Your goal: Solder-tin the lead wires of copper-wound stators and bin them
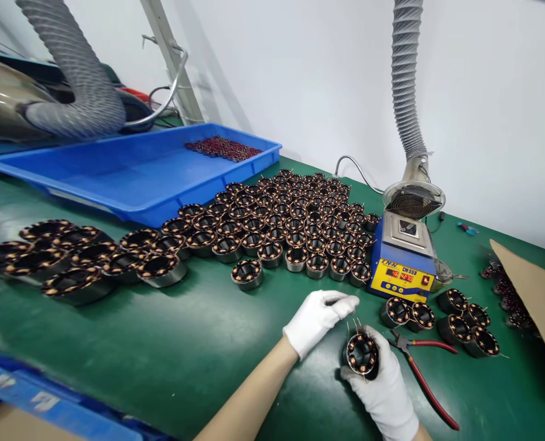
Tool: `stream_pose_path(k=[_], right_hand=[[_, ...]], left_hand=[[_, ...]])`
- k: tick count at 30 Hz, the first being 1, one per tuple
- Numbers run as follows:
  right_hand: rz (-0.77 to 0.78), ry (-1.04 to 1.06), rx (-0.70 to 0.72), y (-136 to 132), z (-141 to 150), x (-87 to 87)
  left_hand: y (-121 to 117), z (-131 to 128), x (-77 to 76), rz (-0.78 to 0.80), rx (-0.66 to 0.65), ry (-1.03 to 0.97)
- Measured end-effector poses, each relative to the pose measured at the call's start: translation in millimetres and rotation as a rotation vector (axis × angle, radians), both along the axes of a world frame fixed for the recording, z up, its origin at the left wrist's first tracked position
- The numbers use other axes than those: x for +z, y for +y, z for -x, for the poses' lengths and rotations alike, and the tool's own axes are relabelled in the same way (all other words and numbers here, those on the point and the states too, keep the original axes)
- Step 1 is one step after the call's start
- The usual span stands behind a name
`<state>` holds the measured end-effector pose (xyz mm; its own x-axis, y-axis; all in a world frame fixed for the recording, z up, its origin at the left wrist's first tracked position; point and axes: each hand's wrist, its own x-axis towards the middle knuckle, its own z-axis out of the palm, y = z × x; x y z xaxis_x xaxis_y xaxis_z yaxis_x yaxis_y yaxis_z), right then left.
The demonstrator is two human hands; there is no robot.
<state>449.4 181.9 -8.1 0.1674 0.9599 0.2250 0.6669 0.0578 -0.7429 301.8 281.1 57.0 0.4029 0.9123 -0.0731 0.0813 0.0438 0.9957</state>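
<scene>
My right hand [387, 389], in a white glove, grips a round motor stator [361, 354] wound with copper wire, its thin wire ends sticking upward. My left hand [317, 318], also gloved, hovers just to the left of and above it, fingers loosely curled toward the wire ends, holding nothing I can see. Red-handled pliers [426, 373] lie on the green mat [184, 343] immediately right of my right hand. A blue and yellow solder pot [403, 257] with a red digital readout stands just behind both hands.
Many stators [295, 223] stand in rows across the mat's middle and left. Several more stators [465, 321] sit right of the solder pot. A blue tray [129, 168] holds small reddish parts at its far end. A fume hose [407, 92] hangs over the pot. Brown cardboard [536, 294] lies at the right.
</scene>
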Motion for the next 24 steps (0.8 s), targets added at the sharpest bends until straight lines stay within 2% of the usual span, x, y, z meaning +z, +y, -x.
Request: stream_pose_path(k=[5, 10, 18, 21, 24], right_hand=[[0.009, 0.025, 0.007, 0.8, -1.3, 2.2], [-0.02, 0.017, 0.0, 0.3, -2.0, -2.4], [-0.003, 0.048, 0.008, 2.3, -1.2, 3.4], [0.012, 0.08, -0.052, 2.0, 4.5, -1.8], [0.09, 0.193, -0.123, 0.9, 8.1, -4.5]], left_hand=[[-2.5, -2.5, -4.6, -0.001, -0.018, 0.044], [0.3, -1.8, -8.6, -0.005, 0.066, 0.034], [5.1, -6.1, -18.4, -0.03, 0.142, -0.035], [6.3, -12.4, -27.7, -0.035, 0.177, -0.042], [7.5, -18.9, -34.2, -0.038, 0.181, -0.022]])
